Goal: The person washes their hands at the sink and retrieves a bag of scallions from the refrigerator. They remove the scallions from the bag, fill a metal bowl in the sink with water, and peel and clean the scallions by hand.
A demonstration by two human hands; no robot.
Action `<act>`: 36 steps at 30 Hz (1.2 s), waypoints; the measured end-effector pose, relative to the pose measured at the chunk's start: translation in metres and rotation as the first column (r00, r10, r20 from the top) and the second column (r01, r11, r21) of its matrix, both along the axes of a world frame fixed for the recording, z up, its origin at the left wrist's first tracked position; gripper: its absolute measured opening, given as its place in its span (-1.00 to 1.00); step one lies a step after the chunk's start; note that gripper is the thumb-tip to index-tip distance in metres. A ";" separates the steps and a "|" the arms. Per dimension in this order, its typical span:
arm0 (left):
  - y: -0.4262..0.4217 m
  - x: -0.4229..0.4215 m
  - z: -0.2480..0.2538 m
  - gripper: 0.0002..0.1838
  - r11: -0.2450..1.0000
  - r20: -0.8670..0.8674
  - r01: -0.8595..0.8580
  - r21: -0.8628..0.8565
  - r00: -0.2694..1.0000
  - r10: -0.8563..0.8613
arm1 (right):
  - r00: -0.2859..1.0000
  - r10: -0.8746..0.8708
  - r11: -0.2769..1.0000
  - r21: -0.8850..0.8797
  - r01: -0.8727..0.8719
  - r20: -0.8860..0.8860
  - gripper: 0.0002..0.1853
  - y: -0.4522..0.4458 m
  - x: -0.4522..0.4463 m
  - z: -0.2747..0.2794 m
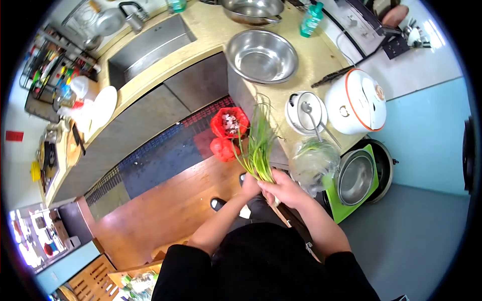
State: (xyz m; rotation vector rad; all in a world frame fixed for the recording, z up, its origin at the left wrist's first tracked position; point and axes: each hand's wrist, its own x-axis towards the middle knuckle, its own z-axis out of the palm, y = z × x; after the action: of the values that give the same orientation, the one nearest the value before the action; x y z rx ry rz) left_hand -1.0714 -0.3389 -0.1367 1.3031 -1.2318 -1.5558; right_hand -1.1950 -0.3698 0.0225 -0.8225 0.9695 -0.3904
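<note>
A bunch of long green stalks [259, 145] points up and away from me, its lower ends between my two hands. My left hand [252, 186] is closed at the bunch's lower left side. From the right, my right hand [284, 189] wraps round the base of the stalks, next to my left hand. Beyond the stalks' left side, a red bag [230, 122] with pale scraps in it stands on the floor, and a second red bag [224, 149] lies just nearer. A clear plastic bag [315, 163] with some greens inside is right of my right hand.
On the counter are a large steel bowl [262, 56], a white bowl with a spoon [306, 111] and a white rice cooker [355, 102]. A colander [355, 179] sits on a green board [343, 212] at the right. A sink [150, 50] is at the upper left.
</note>
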 end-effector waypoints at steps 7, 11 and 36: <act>0.078 0.129 0.082 -0.34 0.894 -0.667 -0.244 0.375 0.599 0.443 | 0.938 0.340 0.933 0.102 -0.346 0.073 -0.85 0.017 0.122 -0.036; 0.125 0.181 0.089 -0.70 0.759 -0.625 -0.466 0.454 0.440 0.645 | 0.854 0.494 0.848 0.128 -0.515 0.164 -0.78 0.044 0.175 -0.032; 0.235 0.295 0.114 -0.85 0.475 -0.620 -0.780 0.407 0.145 0.771 | 0.895 0.431 0.902 -0.037 -0.430 0.109 -0.84 0.134 0.318 -0.044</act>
State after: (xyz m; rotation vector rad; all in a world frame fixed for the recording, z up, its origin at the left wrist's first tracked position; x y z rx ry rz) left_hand -0.7768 -0.1039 -0.0229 0.8231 0.0974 -1.0148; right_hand -0.8773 -0.2362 -0.0219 -0.9875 0.6516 -0.0572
